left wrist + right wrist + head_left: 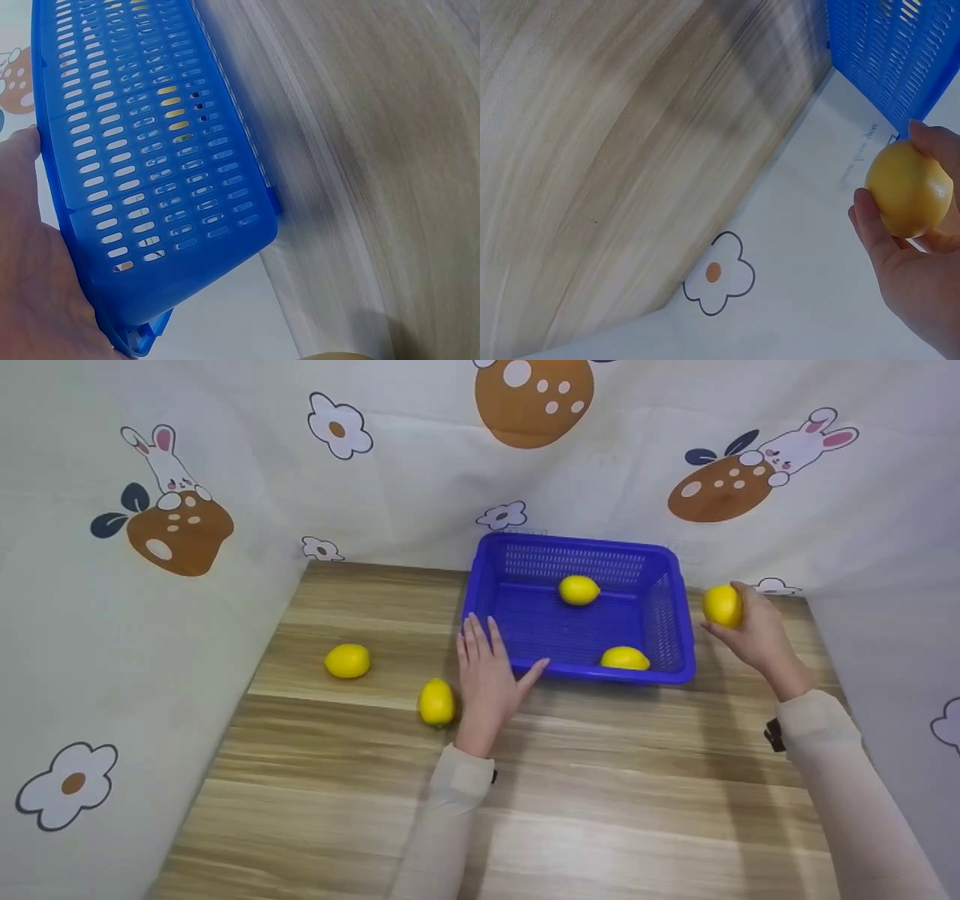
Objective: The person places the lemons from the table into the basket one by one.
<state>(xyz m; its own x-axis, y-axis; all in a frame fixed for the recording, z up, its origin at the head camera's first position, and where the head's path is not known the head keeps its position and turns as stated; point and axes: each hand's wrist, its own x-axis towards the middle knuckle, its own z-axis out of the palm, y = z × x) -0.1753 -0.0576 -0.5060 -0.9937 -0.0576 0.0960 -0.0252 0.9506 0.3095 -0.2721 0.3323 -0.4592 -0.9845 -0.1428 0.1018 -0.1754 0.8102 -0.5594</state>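
Observation:
A blue plastic basket (577, 675) with slotted walls stands at the back of the table. My left hand (489, 682) rests on its near left corner, fingers straight over the rim and thumb spread along the front edge. In the left wrist view, that hand lies against the basket's rim (56, 187). To the right of the basket, my right hand (761, 634) grips a lemon (723, 606) between thumb and fingers, raised above the table. The right wrist view shows this lemon (909, 189) close to the basket's corner. Inside the basket lie a lemon (579, 590) near the back and another lemon (625, 658) by the front wall.
One lemon (436, 703) lies on the wooden table (600, 795) just left of my left hand. A further lemon (348, 661) sits farther left. A pale printed cloth (420, 472) hangs around the table's back and sides, close behind the basket.

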